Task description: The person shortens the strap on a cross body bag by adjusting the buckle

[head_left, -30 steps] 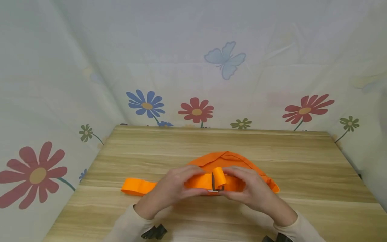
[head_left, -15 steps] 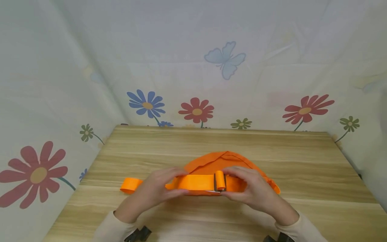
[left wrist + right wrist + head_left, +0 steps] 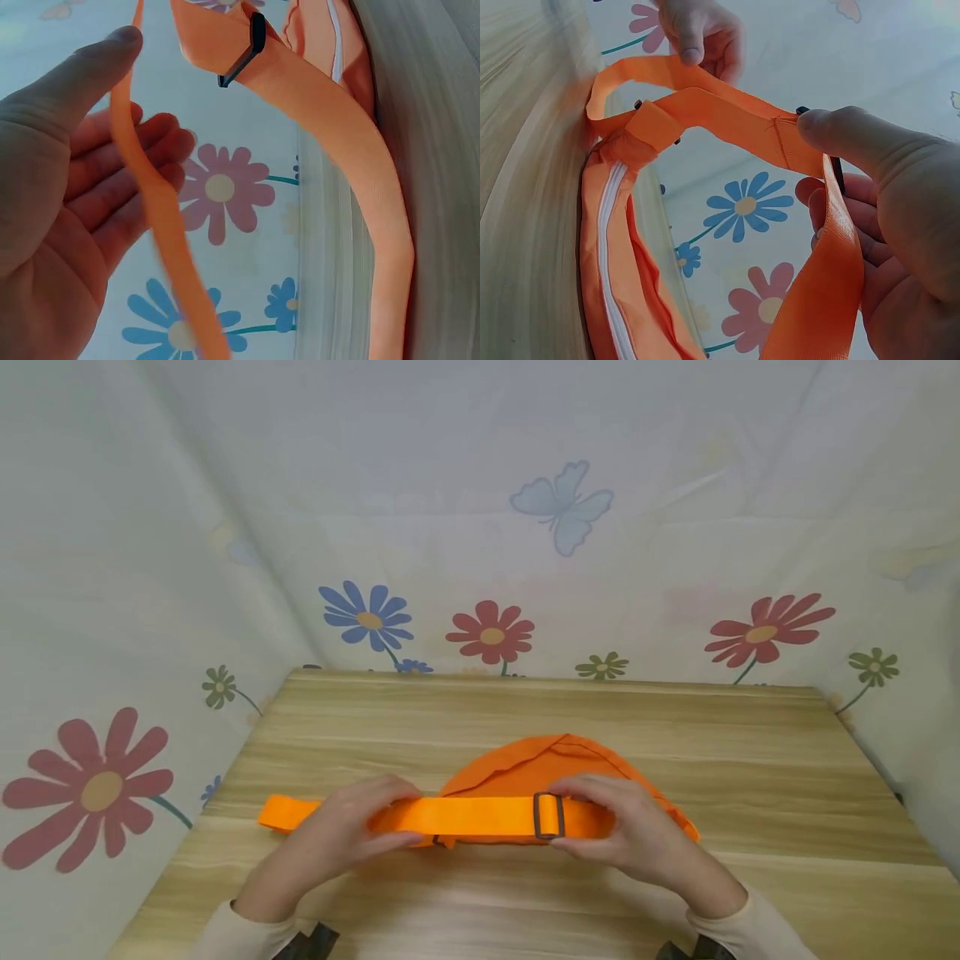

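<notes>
Lower left: the strap loop (image 3: 287,813) juts past your left hand (image 3: 333,831), which holds the orange strap (image 3: 476,816) by its edges, thumb below, fingertips above. A dark fitting (image 3: 439,841) shows just under the strap, beside that hand. Centre: the strap runs nearly level and flat between your hands, in front of the orange bag (image 3: 510,774), which lies on the table (image 3: 390,710). Right of centre: the dark slider (image 3: 549,816) has the strap threaded through it; your right hand (image 3: 637,827) grips it by its two ends.

Judged step: drawing the strap out flat from the slider. Keep the slider steady and square with your right hand; pull left in line with the strap. Pinch both edges evenly, since a one-sided pull would probably twist it. Watch that the fitting doesn't snag.
</notes>
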Action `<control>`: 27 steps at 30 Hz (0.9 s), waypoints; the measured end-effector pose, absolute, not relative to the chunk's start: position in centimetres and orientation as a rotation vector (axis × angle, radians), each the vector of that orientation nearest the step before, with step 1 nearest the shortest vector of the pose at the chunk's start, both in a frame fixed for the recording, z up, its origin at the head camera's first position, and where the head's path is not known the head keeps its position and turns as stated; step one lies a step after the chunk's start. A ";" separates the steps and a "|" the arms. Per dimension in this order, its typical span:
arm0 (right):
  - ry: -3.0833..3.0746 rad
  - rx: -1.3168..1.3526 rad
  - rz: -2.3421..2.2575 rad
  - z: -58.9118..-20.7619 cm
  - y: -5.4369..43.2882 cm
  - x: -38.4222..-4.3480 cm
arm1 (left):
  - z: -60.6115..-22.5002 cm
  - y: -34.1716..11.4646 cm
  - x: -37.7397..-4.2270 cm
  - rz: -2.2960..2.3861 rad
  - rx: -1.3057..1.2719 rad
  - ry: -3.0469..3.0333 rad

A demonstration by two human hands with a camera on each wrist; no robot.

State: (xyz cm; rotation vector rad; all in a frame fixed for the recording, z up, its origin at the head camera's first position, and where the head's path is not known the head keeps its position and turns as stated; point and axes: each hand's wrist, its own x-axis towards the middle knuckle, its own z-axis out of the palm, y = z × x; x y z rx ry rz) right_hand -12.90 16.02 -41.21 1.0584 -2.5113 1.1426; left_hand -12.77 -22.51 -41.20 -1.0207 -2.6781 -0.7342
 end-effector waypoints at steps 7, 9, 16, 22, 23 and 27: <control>-2.534 1.030 1.139 -41.1 15.9 -12.7 | -41.7 -18.5 -13.3 -0.741 -1.095 -2.664; -2.530 1.032 1.133 -41.1 15.8 -12.7 | -41.7 -16.5 -13.3 -0.744 -1.121 -2.656; -2.522 1.049 1.120 -41.0 15.7 -12.7 | -41.6 -11.4 -13.4 -1.012 -1.170 -2.663; -2.556 1.036 1.063 -41.2 16.5 -12.8 | -41.4 -11.5 -13.5 -1.164 -1.105 -2.672; -2.555 1.030 1.040 -41.3 16.7 -12.9 | -41.3 -11.6 -13.5 -1.174 -1.095 -2.678; -2.504 1.013 0.982 -41.6 17.6 -13.0 | -41.2 -12.3 -13.7 -1.151 -1.069 -2.696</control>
